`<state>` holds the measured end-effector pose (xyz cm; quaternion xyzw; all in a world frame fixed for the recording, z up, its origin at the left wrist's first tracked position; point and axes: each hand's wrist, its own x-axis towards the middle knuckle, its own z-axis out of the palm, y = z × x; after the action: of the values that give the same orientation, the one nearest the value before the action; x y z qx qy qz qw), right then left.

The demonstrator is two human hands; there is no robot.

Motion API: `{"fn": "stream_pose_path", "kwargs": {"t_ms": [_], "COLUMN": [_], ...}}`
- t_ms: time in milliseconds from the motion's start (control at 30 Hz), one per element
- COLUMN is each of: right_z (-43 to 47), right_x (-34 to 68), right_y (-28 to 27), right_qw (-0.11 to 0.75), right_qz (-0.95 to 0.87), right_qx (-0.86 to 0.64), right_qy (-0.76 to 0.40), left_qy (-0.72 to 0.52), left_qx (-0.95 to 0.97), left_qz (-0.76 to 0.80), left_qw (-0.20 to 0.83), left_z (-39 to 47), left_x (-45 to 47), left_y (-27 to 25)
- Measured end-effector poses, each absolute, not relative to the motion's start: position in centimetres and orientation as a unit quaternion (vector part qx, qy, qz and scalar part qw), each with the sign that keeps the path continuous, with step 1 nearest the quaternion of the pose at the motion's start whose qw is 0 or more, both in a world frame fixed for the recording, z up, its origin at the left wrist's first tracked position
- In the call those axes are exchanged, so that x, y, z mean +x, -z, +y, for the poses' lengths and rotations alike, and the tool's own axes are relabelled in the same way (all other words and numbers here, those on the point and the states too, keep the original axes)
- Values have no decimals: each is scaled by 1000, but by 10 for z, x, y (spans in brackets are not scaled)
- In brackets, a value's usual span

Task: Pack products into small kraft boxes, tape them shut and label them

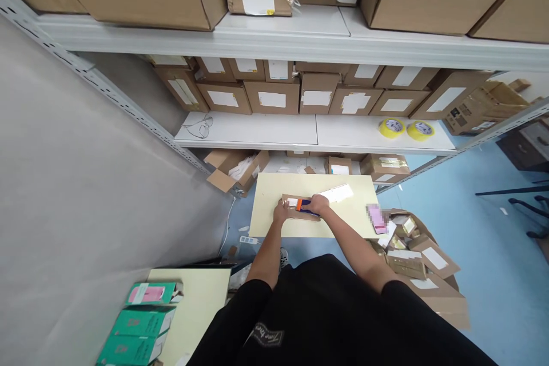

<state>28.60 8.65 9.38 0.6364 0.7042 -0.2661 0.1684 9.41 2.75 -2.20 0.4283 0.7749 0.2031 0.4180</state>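
Meanwhile, both hands are pressing a small cardboard box [300, 207] lying on the pale table [266, 211]: left hand [281, 210] steadying, right hand [318, 205] gripping a blue-orange tool [303, 204]; parcels [422, 266] are crowding right.

A small brown cardboard box [300, 206] lies on the pale rectangular table [266, 223], with a white paper slip [337, 193] to its right. Two yellow tape rolls [406, 128] sit on the white metal shelf [343, 134] behind the table.

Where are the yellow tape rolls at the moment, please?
In the head view, the two tape rolls lie side by side at the right end of the white shelf, below a row of boxes.
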Motion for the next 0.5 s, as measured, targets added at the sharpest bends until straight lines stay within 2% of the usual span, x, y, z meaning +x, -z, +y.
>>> {"fn": "stream_pose_path", "kwargs": {"t_ms": [167,500], "right_z": [84,85], "right_x": [301,427], "right_y": [-100,-109], "right_qw": [185,222], "right_qz": [720,708], "right_qx": [611,632], "right_qy": [271,223], "left_qy": [-168,-166], "left_qx": [405,410], "left_qz": [805,801], "left_qw": [399,405], "left_z": [8,14], "left_x": [103,97], "left_y": [18,26]}}
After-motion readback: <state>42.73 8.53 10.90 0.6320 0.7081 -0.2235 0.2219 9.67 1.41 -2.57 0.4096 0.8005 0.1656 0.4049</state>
